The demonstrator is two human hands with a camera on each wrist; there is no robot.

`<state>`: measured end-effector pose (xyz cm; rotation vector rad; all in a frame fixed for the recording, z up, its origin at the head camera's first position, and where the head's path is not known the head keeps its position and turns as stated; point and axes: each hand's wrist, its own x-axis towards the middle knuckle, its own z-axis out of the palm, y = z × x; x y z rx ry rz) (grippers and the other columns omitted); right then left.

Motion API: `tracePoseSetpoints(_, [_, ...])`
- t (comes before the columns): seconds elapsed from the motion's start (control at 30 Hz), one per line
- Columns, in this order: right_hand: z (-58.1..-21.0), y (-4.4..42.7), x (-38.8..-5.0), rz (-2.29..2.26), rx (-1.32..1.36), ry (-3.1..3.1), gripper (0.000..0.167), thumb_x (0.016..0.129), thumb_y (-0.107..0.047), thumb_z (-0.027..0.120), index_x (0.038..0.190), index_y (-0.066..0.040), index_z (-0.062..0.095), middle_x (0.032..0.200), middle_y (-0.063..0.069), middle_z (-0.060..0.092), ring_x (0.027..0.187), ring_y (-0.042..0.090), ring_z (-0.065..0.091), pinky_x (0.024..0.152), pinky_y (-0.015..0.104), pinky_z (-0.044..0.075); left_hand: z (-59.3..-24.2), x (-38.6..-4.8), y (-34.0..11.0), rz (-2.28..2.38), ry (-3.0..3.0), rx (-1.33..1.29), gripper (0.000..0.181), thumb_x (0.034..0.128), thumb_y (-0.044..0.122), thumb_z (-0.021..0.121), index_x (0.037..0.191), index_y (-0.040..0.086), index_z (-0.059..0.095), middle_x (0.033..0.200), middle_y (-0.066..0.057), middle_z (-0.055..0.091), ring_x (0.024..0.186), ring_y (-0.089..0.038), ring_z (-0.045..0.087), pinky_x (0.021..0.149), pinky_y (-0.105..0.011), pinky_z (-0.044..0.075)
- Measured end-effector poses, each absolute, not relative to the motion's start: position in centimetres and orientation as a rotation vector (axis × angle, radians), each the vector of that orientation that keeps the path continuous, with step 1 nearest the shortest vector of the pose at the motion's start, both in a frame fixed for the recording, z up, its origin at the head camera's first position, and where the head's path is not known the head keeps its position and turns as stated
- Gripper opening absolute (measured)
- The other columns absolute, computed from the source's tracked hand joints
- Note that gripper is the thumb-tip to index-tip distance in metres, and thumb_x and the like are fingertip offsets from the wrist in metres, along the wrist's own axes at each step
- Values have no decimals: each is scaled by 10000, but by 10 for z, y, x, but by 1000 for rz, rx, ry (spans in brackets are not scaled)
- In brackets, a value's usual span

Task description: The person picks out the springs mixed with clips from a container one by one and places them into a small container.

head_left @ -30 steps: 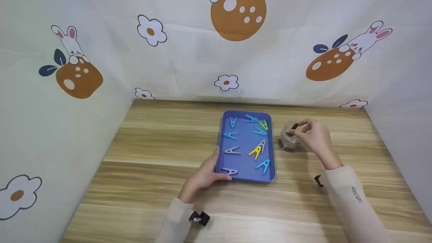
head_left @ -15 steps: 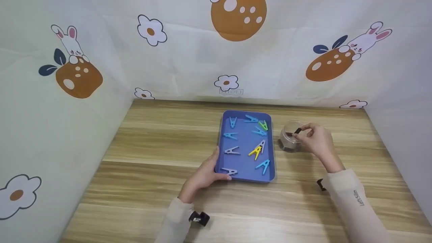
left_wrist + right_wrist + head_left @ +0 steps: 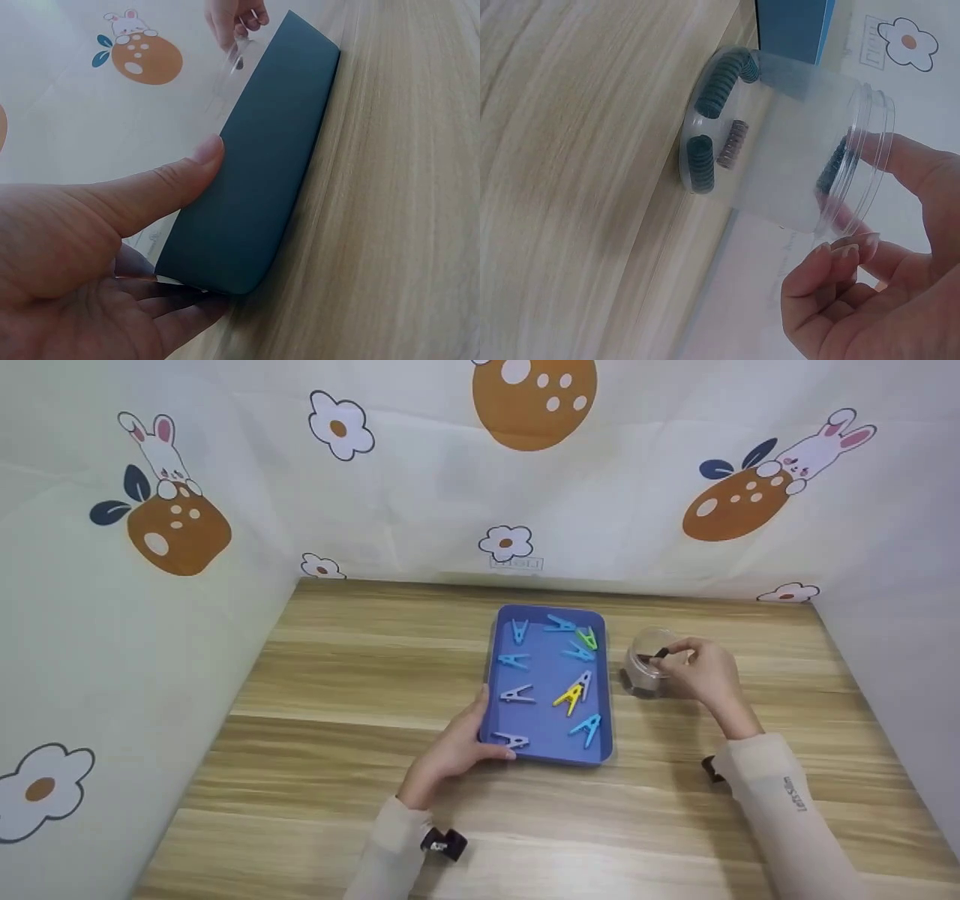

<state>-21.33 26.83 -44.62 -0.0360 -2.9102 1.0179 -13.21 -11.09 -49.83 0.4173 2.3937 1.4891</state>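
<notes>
My left hand (image 3: 457, 741) grips the near left corner of a blue tray (image 3: 550, 758), with the thumb on the near wall and the fingers along the left side. Several clothespins lie inside, among them a yellow clothespin (image 3: 569, 699), a green clothespin (image 3: 587, 638) and a light blue clothespin (image 3: 586, 730). To the tray's right stands an open clear plastic jar (image 3: 780, 142). At its mouth my right hand (image 3: 703, 675) pinches a short dark spring (image 3: 834, 166) between thumb and fingertips. Several more springs (image 3: 702, 163) rest on the jar's bottom.
The wood-grain table (image 3: 337, 675) carries the tray and jar. Pale printed sheeting (image 3: 420, 495) rises behind and at both sides. A black wrist mount (image 3: 444, 844) sits on the left sleeve.
My right hand has shifted slightly right and down at the jar's mouth, with the dark spring in its pinch. The left hand and tray have stayed in place.
</notes>
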Motion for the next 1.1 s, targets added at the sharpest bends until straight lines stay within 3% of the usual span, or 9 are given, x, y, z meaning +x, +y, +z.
tracePoseSetpoints(0.17, [-447, 268, -212, 1035, -26, -2889, 448, 894, -239, 819, 1145, 119, 720, 649, -37, 518, 589, 118, 451, 491, 249, 339, -497, -132, -110, 1480, 2393, 406, 1144, 870, 117, 865, 1639, -106, 48, 1699, -352, 126, 1580, -486, 190, 1310, -573, 161])
tracePoseSetpoints(0.4, [-448, 265, -211, 1067, -44, -2873, 399, 900, -210, 794, 1135, 106, 730, 573, -73, 456, 519, 82, 404, 446, 228, 304, -497, -133, -112, 1482, 2383, 405, 1145, 871, 113, 862, 1636, -110, 40, 1700, -350, 114, 1579, -487, 191, 1312, -564, 158])
tracePoseSetpoints(0.63, [-444, 264, -204, 1073, -25, -2826, 362, 918, -191, 761, 1143, 91, 736, 611, -47, 488, 545, 110, 427, 477, 240, 335, -495, -133, -114, 1469, 2375, 425, 1139, 887, 121, 851, 1634, -114, 24, 1702, -348, 111, 1581, -480, 192, 1312, -559, 161])
tracePoseSetpoints(0.9, [-443, 257, -190, 1043, -5, -2725, 335, 929, -193, 792, 1136, 66, 745, 819, 188, 742, 606, 79, 572, 500, 167, 415, -492, -133, -115, 1375, 2415, 459, 1166, 886, 172, 860, 1628, -129, 12, 1698, -352, 118, 1574, -478, 223, 1308, -549, 187])
tracePoseSetpoints(1.0, [-445, 255, -183, 1017, 4, -2709, 368, 931, -188, 799, 1175, 78, 726, 951, 257, 753, 661, 162, 661, 574, 188, 469, -489, -132, -115, 1304, 2461, 442, 1171, 902, 244, 856, 1631, -126, 18, 1704, -343, 117, 1585, -460, 209, 1309, -542, 194])
tracePoseSetpoints(1.1, [-448, 253, -176, 979, 8, -2703, 437, 925, -184, 811, 1228, 106, 690, 1075, 314, 712, 801, 348, 701, 698, 340, 545, -483, -133, -114, 1211, 2534, 368, 1172, 923, 372, 825, 1655, -74, 26, 1725, -300, 121, 1594, -435, 206, 1308, -535, 208])
